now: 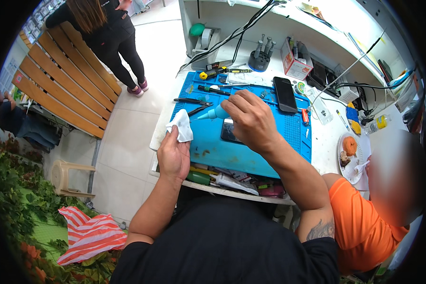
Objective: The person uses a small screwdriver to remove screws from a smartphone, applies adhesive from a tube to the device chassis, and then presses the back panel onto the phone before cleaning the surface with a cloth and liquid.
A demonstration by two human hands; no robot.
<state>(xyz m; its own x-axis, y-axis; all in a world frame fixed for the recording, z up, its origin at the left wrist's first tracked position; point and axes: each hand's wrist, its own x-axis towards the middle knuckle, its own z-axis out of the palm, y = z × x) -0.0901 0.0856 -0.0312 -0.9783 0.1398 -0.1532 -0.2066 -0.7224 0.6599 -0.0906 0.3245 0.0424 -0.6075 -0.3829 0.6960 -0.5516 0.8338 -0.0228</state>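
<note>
My left hand (173, 158) is closed on a white wipe (181, 125), held up at the left edge of the blue work mat (213, 154). My right hand (252, 119) grips a teal squeeze bottle (217, 113), its thin nozzle pointing left at the wipe, with a small gap between. Most of the bottle is hidden in my fingers. Below that hand a small dark phone (229, 131) lies on the mat, partly covered. A larger black phone (285, 95) rests behind it to the right.
Pliers (192, 101) and screwdrivers (213, 73) lie at the mat's far left. A driver stand (259, 60) is at the back. A plate of food (349, 158) stands right, beside a person in orange (364, 222). An open drawer (232, 182) sits under the front edge.
</note>
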